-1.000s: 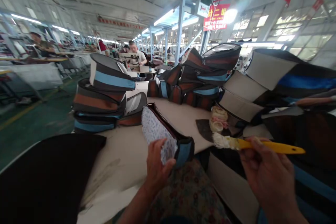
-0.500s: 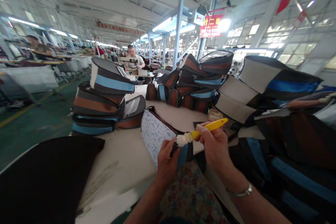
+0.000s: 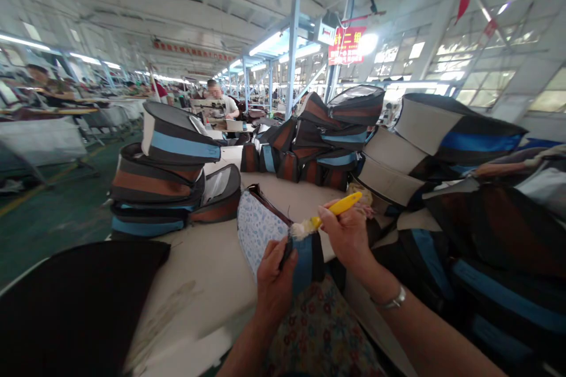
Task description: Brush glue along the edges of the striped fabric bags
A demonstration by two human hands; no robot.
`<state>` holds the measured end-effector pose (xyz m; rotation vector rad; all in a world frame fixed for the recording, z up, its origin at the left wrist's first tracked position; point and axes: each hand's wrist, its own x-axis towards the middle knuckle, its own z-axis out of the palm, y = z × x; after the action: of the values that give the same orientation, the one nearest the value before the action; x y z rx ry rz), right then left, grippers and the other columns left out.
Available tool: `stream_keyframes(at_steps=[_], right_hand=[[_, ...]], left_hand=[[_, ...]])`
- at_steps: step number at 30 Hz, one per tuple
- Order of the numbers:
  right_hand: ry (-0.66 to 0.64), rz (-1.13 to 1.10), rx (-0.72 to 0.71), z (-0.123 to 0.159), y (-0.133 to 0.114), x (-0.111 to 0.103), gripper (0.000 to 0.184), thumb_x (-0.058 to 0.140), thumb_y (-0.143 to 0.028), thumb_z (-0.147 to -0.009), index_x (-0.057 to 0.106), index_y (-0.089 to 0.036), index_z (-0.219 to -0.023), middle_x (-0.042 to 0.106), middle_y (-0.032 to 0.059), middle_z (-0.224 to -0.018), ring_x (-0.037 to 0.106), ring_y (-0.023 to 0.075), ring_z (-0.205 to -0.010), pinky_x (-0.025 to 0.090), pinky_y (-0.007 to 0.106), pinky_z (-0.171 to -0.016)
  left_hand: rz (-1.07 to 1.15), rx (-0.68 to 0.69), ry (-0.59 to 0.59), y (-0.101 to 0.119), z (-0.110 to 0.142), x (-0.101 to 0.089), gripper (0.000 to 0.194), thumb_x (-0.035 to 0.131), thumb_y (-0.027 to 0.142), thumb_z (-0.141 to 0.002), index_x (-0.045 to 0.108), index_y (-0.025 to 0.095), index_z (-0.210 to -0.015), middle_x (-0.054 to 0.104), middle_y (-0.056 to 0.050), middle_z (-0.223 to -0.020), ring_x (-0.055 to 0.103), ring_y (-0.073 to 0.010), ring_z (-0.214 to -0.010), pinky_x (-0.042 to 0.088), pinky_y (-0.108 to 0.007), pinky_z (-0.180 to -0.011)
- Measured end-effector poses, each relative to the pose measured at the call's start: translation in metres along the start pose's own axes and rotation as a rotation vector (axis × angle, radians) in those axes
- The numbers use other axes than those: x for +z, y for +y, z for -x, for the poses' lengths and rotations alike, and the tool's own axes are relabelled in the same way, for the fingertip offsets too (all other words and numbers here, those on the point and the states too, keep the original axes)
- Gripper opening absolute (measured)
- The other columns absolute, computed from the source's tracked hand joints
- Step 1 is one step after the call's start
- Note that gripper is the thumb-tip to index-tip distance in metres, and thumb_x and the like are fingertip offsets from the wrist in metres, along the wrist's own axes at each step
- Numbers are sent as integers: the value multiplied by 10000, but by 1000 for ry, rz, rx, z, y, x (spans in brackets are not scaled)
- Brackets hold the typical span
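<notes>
The left hand (image 3: 276,283) clamps the light, floppy fabric bag panel (image 3: 260,230) at its stiffer blue-banded edge, the best place to hold it. The right hand (image 3: 347,234) grips a yellow-handled brush (image 3: 336,206) just beside it.

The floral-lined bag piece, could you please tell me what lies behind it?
The white worktable shows behind the bag piece; the left hand covers its lower part, hiding what lies beneath.

Single head-worn camera, facing forward and down, close above the left hand (image 3: 277,285) and right hand (image 3: 349,235), wide view reaching the far sewing station (image 3: 216,103), near bench edge at bottom.
</notes>
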<state>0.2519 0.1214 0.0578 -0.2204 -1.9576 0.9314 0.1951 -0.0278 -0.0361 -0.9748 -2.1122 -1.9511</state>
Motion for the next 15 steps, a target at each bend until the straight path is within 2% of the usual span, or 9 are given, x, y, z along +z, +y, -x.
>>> stream_keyframes(at_steps=[3, 6, 8, 11, 15], right_hand=[[46, 65, -28, -2, 0, -9, 228, 601, -330, -896, 633, -173, -733, 603, 11, -622, 587, 179, -576, 437, 289, -591], [122, 96, -42, 1, 0, -20, 225, 582, -350, -934, 638, -184, -793, 591, -8, -630, 572, 163, -555, 419, 274, -559], [105, 71, -64, 4, 2, -21, 226, 550, -346, -967, 627, -189, -823, 571, -22, -615, 564, 154, -537, 421, 257, -530], [10, 70, -159, 3, 9, -21, 232, 537, -315, -968, 616, -188, -790, 589, -8, -644, 587, 161, -577, 445, 259, -565], [69, 134, -188, -3, 16, -29, 200, 575, -317, -950, 626, -194, -801, 605, 0, -661, 579, 174, -590, 442, 294, -614]], left_hand=[[6, -11, -19, 1, 1, -1, 183, 557, 335, -930, 678, 238, -1028, 557, -6, -871, 562, -165, -818, 466, -273, -755], [16, -39, -34, 3, 0, -2, 174, 557, 341, -932, 679, 232, -990, 543, -1, -866, 555, -162, -824, 458, -268, -763], [33, -58, -41, 5, 0, -2, 176, 559, 344, -934, 678, 230, -995, 535, 2, -869, 547, -160, -838, 451, -264, -776], [77, -78, -51, 9, -1, -5, 174, 574, 350, -926, 680, 232, -998, 541, 4, -880, 540, -160, -853, 445, -254, -781], [113, -126, -71, 14, -3, -9, 190, 584, 370, -913, 688, 233, -992, 558, 0, -903, 541, -170, -891, 440, -260, -831]])
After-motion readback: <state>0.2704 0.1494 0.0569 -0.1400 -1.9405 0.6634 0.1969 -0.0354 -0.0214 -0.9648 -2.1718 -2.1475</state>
